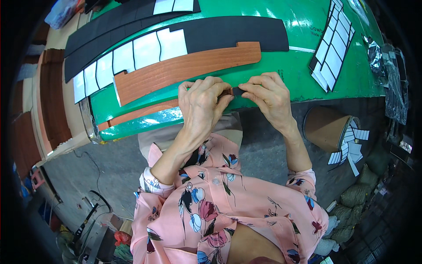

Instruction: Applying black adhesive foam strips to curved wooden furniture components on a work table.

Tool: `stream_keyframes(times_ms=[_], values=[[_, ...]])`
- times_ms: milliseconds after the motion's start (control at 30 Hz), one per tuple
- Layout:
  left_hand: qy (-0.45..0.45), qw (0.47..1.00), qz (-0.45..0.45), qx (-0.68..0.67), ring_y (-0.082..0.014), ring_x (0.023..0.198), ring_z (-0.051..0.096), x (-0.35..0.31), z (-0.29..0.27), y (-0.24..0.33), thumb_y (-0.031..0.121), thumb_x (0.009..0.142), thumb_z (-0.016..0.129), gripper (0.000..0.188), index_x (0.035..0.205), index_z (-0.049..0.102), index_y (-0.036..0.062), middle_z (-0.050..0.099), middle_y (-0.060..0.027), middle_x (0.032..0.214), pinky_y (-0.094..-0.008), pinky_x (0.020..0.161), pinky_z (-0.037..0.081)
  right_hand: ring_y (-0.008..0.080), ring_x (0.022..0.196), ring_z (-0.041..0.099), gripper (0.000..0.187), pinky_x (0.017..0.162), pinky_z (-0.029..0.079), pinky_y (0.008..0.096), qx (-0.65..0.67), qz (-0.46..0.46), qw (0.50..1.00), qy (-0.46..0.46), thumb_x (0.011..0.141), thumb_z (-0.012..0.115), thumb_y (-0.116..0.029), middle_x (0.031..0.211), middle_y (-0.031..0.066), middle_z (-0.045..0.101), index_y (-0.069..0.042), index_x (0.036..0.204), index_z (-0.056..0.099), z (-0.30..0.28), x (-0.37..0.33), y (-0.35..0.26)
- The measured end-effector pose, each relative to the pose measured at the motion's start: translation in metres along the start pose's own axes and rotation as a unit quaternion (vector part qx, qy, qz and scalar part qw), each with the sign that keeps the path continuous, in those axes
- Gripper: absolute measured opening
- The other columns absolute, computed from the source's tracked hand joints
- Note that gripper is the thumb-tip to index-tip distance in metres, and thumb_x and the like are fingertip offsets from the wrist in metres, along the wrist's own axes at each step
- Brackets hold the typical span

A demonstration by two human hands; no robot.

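My left hand (pixel 202 105) is closed on the right end of a long brown wood-grain strip (pixel 145 110), which lies along the green table's front edge. Between the fingertips of my right hand (pixel 269 97) is a small black piece (pixel 238 91), pressed at the strip's end. The hands are a short gap apart, and my left fingers hide part of the strip. Just beyond them lies a second brown wood-grain piece (pixel 189 66), curved and notched. It rests near black sheets with white backing squares (pixel 147 49).
The green tabletop (pixel 303 70) carries more black sheets (pixel 132 20) at the back and a stack of white-backed black pieces (pixel 334 46) at right. A brown bin (pixel 325 127) with white-backed scraps stands on the floor at right. Brown panels (pixel 55 97) stand at left.
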State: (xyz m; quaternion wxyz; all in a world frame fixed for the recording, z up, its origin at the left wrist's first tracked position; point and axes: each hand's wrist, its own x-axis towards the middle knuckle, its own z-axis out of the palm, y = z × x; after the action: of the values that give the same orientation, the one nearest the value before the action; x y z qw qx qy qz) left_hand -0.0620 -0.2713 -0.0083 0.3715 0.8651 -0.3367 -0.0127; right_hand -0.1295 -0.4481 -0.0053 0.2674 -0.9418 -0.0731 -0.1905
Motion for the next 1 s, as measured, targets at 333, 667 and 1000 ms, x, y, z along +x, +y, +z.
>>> stream_keyframes(times_ms=[333, 667, 1000], values=[[0.003, 1.0, 0.0, 0.003, -0.0179, 0.078, 0.058, 0.0, 0.0, 0.0, 0.019, 0.068, 0.074, 0.02, 0.085, 0.069, 0.0097, 0.065, 0.0018, 0.09, -0.0331, 0.076, 0.034, 0.0199, 0.08, 0.055, 0.027, 0.063, 0.049, 0.0299, -0.007, -0.007, 1.0, 0.008, 0.061, 0.076, -0.012, 0.084, -0.0015, 0.061, -0.012, 0.087, 0.069, 0.003, 0.001, 0.001], [0.007, 1.0, 0.002, 0.003, -0.0178, 0.078, 0.058, 0.0, 0.001, 0.0, 0.019, 0.068, 0.074, 0.019, 0.083, 0.069, 0.0091, 0.065, 0.0013, 0.088, -0.0336, 0.076, 0.033, 0.0201, 0.08, 0.056, 0.027, 0.062, 0.049, 0.0301, -0.001, -0.009, 1.0, 0.003, 0.061, 0.076, -0.012, 0.084, -0.0014, 0.061, -0.013, 0.087, 0.069, 0.005, 0.001, 0.003], [0.009, 0.999, 0.052, 0.01, -0.0173, 0.081, 0.06, -0.001, 0.0, -0.004, 0.014, 0.074, 0.07, 0.027, 0.1, 0.064, 0.0122, 0.064, -0.0009, 0.089, -0.0366, 0.084, 0.034, 0.0237, 0.096, 0.055, 0.033, 0.075, 0.048, 0.0324, 0.077, 0.119, 0.99, 0.015, 0.068, 0.074, -0.01, 0.101, 0.0059, 0.062, -0.008, 0.1, 0.069, -0.006, -0.012, 0.014]])
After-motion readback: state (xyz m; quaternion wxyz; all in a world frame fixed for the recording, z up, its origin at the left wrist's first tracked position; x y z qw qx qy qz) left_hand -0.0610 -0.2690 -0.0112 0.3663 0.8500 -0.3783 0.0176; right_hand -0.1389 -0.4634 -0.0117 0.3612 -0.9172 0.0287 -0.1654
